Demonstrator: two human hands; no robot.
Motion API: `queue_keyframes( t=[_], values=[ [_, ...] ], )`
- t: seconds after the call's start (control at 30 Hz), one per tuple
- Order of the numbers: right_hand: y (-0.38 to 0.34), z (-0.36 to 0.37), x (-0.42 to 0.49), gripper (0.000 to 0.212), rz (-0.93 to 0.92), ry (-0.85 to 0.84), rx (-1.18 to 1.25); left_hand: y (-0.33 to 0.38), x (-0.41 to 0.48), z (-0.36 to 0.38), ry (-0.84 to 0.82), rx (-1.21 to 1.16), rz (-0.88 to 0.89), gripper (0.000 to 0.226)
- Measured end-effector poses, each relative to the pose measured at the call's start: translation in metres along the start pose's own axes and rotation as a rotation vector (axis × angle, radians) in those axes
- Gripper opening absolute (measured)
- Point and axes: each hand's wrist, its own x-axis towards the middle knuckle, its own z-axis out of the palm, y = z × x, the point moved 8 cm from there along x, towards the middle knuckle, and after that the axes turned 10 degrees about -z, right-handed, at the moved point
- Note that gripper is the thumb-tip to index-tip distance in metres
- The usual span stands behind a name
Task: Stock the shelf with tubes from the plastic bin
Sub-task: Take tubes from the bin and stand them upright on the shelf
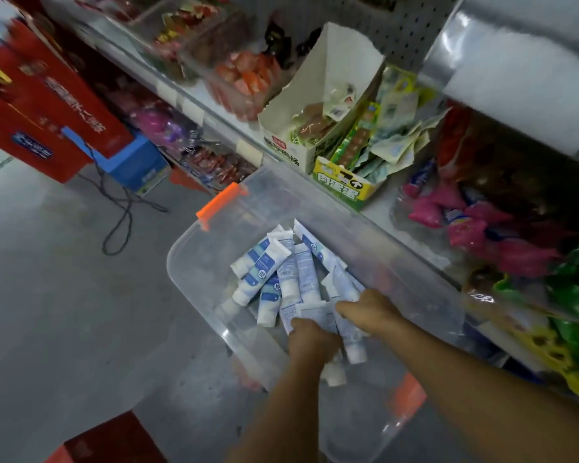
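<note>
A clear plastic bin (194,262) with orange latches stands on the floor against the shelf. Several white and blue tubes (274,272) lie heaped inside it. Both my hands are down in the bin at its near side. My left hand (310,340) grips a bundle of tubes, whose caps stick out below it. My right hand (370,309) curls over more tubes beside it, and one tube (351,339) hangs down beneath its fingers. The shelf (391,208) runs along the right, just above the bin's far rim.
The shelf holds a torn white carton (318,105), a yellow-green snack box (345,185), pink packets (482,225) and green bags (575,289). Red boxes (47,105) and a blue box (137,162) stand on the grey floor at left, with a black cable (121,215). A red crate (107,442) sits at the bottom left.
</note>
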Motion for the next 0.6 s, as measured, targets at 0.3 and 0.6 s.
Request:
queue_keyframes(
  t=[0.3,0.6],
  values=[
    [0.041,-0.086,-0.146,0.047,-0.138,0.112,0.398,0.026,-0.164,-0.015,-0.122,-0.543,0.218,0.062],
    [0.172,-0.170,-0.359,0.062,-0.322,0.351,0.642,-0.013,-0.393,0.086,-0.282,-0.502,0.589,0.024]
  ],
)
